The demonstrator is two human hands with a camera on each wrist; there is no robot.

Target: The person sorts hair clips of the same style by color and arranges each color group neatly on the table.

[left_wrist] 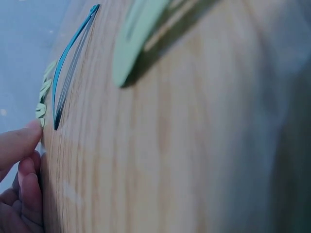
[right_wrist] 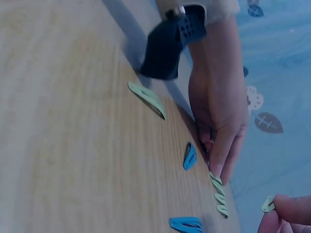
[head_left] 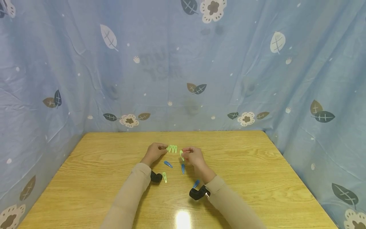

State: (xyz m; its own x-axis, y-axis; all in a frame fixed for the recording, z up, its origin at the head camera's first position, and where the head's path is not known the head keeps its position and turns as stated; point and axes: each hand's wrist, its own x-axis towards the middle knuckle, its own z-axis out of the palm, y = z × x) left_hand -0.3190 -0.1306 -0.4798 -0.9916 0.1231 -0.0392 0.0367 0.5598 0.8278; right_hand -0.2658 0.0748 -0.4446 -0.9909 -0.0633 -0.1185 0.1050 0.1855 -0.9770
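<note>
Head view alone shows three blue clips (head_left: 183, 169); right grip (head_left: 195, 157) pinches a green clip (head_left: 181, 154), left grip (head_left: 155, 153) unclear.

Forearms (head_left: 127, 194) extended, right fingers (right_wrist: 295, 208) pinching

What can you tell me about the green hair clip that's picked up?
This pale green snap hair clip looks like painted metal, slim, with a rounded end. The right grip pinches it between thumb and finger, hiding part of it. It looks lifted off the wooden table, slightly slanted, right of the row of green clips and beyond a blue snap clip. I can't tell whether it's snapped shut.
</note>
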